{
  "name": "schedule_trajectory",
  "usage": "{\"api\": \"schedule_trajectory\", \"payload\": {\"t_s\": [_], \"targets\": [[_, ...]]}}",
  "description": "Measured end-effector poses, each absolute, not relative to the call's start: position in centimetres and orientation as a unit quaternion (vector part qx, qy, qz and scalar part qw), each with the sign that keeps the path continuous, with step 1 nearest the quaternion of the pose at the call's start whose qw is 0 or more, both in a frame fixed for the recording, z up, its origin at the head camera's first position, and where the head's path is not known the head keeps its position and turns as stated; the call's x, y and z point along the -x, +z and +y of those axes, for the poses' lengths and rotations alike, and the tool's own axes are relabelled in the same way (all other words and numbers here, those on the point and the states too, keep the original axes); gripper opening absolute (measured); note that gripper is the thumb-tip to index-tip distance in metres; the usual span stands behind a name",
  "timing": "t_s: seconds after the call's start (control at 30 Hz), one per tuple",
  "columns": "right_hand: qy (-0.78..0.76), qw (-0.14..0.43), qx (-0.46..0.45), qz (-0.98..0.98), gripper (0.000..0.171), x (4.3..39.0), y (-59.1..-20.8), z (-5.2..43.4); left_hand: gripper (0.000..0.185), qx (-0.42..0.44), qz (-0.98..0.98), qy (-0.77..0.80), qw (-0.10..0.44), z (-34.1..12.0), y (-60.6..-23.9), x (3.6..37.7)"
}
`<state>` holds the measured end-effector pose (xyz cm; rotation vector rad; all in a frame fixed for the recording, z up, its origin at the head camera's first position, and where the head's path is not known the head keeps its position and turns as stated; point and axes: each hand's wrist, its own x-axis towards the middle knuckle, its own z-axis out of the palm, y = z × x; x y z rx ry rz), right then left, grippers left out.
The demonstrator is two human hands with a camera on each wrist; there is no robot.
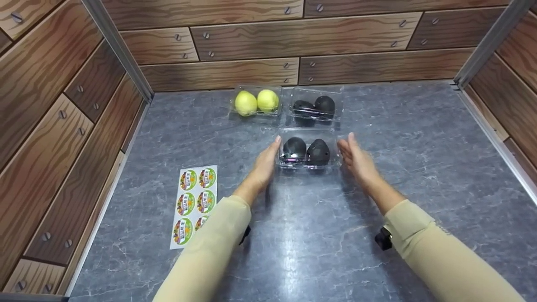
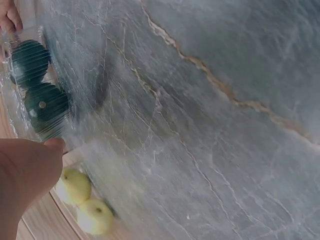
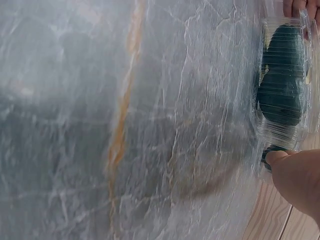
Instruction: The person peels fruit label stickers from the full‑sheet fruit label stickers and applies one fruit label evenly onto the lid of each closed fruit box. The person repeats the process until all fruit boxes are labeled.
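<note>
- I'm holding my left hand (image 1: 265,165) and right hand (image 1: 361,164) straight-fingered either side of the near box (image 1: 306,166), gripping nothing; I can't tell whether they're touching it.
- The near box is sitting on the table (image 1: 293,235), the back box (image 1: 314,93) behind it.
- Pushing too far, I'd be risking bumping the back box.

Left grip (image 2: 30,167) beside clear box (image 2: 54,132), two dark fruits (image 2: 39,83) inside, two yellow fruits (image 2: 85,202) nearby

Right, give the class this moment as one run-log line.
left hand: beside front box; right hand: opposite side; contents: two dark fruits; behind: yellow-fruit box, dark-fruit box; left: sticker sheet
</note>
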<state>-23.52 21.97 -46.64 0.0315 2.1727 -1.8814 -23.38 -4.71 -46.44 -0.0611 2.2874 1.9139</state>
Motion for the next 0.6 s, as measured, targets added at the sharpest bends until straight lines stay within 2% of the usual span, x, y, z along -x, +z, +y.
{"api": "schedule_trajectory", "payload": {"t_s": [0.6], "targets": [[-0.646, 0.138, 0.015, 0.751, 0.084, 23.9, -46.7, 20.7, 0.077, 0.015, 0.779, 0.624, 0.059, -6.1, -46.8, 22.8]]}}
